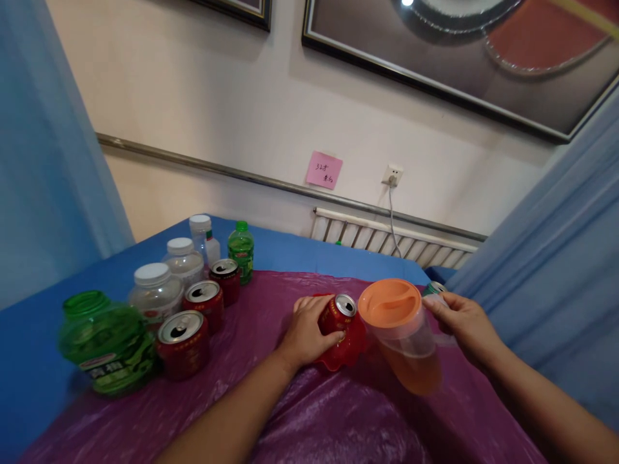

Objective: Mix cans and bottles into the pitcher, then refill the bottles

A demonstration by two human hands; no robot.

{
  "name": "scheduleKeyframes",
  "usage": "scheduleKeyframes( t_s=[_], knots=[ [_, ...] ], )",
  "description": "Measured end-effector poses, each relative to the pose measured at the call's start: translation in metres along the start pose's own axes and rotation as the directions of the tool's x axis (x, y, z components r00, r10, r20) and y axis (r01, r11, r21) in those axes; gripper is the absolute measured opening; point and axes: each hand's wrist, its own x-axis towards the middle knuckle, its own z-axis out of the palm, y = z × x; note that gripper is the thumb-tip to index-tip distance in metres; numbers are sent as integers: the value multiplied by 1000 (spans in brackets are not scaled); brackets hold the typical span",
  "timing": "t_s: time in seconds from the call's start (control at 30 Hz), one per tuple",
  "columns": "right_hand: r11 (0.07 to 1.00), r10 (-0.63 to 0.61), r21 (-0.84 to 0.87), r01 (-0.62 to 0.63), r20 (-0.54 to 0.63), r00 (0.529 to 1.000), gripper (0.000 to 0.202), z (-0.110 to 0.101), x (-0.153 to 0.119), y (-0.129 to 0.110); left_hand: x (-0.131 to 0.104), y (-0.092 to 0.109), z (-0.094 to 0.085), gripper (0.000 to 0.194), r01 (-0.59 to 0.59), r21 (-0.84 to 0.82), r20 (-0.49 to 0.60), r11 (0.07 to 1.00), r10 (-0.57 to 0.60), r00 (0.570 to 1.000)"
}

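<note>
My left hand (307, 332) is wrapped round a red can (333, 317), which stands upright on a red dish (352, 347). My right hand (461, 322) grips the handle of a clear pitcher (411, 361) with an orange lid (391, 304). The pitcher holds brownish liquid and leans with its lid towards the can, close beside it. No stream of liquid can be seen between them. Part of a green can (434, 289) shows behind my right hand.
On the left stand several opened red cans (182, 345), white-lidded clear jars (157, 296), a large green jar (109, 345) and a small green bottle (240, 252). Purple plastic sheeting (309, 412) covers part of the blue table (290, 248). Blue curtains hang at both sides.
</note>
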Motion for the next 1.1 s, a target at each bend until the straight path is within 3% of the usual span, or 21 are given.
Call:
scheduleKeyframes(
  t_s=[1.1],
  knots=[
    [986,-99,-136,99,10,995,60,1,3,-9,-2,0,0,66,7,-25,38,1000,-6,999]
  ],
)
